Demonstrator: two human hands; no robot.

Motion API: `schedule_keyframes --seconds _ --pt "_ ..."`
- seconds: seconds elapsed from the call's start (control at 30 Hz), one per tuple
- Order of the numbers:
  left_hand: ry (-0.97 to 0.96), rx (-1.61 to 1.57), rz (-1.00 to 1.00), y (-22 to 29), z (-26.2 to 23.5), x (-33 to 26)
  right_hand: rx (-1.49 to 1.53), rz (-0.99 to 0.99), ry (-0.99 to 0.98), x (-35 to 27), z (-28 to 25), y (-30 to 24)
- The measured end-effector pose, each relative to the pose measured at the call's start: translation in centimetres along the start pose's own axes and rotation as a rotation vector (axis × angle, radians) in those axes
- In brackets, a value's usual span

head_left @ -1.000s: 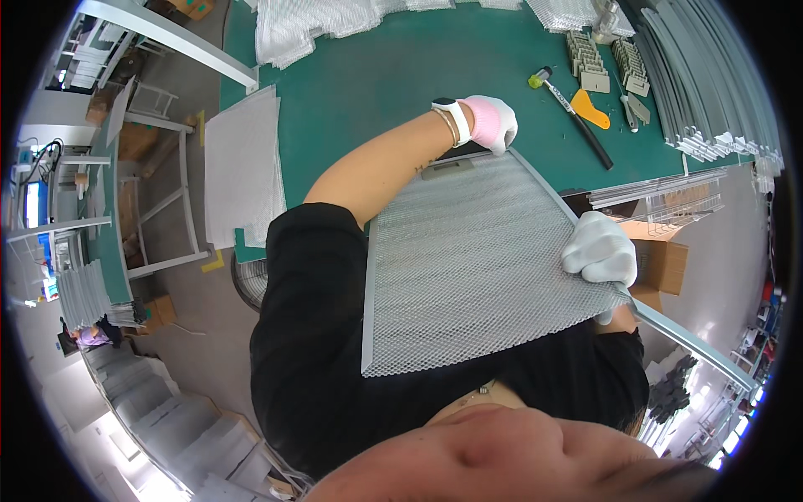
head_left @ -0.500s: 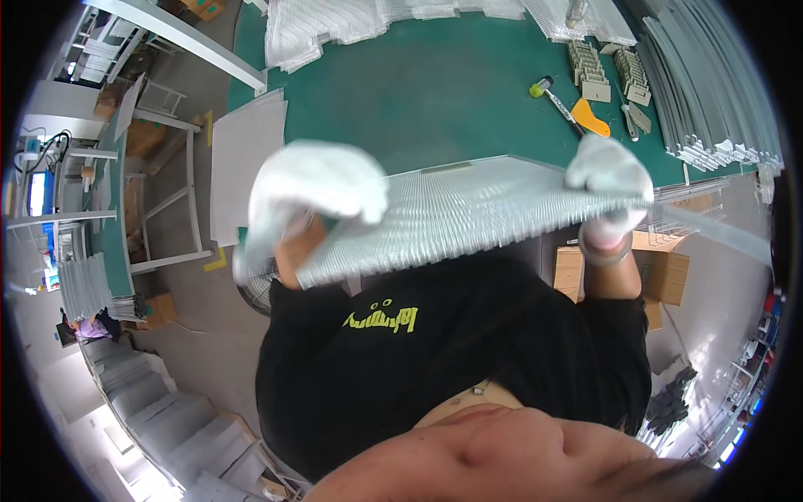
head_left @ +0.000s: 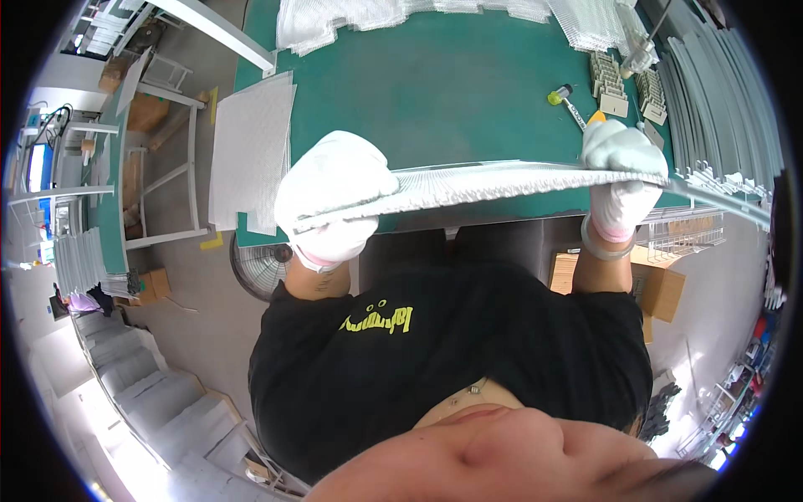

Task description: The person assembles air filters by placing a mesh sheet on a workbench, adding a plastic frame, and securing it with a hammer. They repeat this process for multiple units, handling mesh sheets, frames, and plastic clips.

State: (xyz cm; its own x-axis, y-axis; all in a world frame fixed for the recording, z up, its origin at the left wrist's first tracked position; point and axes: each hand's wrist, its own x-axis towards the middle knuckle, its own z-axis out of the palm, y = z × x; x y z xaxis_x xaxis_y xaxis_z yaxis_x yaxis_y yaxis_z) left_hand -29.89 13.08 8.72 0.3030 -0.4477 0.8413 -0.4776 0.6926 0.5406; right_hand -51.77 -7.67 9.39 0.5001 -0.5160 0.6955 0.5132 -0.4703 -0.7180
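A strip of white pleated mesh (head_left: 489, 187) stretches between my two white-gloved hands, above the near edge of the green table (head_left: 418, 92). My left hand (head_left: 335, 188) is closed round its left end, the fingers over the top and the thumb side below. At the other end, my right hand (head_left: 623, 167) grips the mesh. The pleats are seen almost edge-on, in a narrow, slightly bowed band. Past my right hand runs a long pale rail (head_left: 723, 205); whether it joins the mesh is hidden by the glove. Just beyond that hand lie a mallet (head_left: 562, 94) and a partly covered yellow scraper (head_left: 596, 117).
Pleated mesh stacks (head_left: 418, 7) line the table's far side. Small beige parts (head_left: 609, 85) stand in rows at the far right, beside long grey profiles (head_left: 719, 109). White sheets (head_left: 251, 151) overhang the left edge. A fan (head_left: 258, 272) and a cardboard box (head_left: 661, 293) are below.
The mesh has turned from a broad, slanted face to a nearly edge-on band. My left hand has shifted slightly right and now wraps its end. My right hand keeps its grip.
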Motion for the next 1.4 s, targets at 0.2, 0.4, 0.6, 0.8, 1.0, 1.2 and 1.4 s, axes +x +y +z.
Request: schedule_keyframes --seconds 0.2,0.4,0.6,0.8,1.0,1.2,1.4 --pt "-0.220 -0.147 0.045 0.8 -1.1 -1.4 -0.006 -0.138 0.027 -1.2 1.2 -1.2" --pt "-0.875 -0.143 -0.312 -1.2 -2.2 -5.4 0.311 -0.352 -0.875 -1.3 -2.7 -1.3" --pt "-1.075 0.330 -0.417 -6.7 -3.2 -7.8 0.317 -0.356 -0.815 -2.9 -2.2 -1.5" --pt "-1.083 0.420 -0.399 -8.5 -3.4 -8.1 0.292 -0.282 -0.901 -3.2 -2.9 -1.8" --pt "-1.027 0.628 -0.415 -5.4 -3.0 -5.2 0.182 -0.348 -0.437 -4.8 -1.4 -1.4" --pt "-0.738 -0.308 0.045 1.8 -2.3 1.5 0.057 -0.164 -0.355 -3.1 -1.9 -1.5" --pt "-0.617 -0.057 0.210 2.7 -3.3 0.1 0.110 -0.230 -0.376 -2.2 -0.5 -0.6"
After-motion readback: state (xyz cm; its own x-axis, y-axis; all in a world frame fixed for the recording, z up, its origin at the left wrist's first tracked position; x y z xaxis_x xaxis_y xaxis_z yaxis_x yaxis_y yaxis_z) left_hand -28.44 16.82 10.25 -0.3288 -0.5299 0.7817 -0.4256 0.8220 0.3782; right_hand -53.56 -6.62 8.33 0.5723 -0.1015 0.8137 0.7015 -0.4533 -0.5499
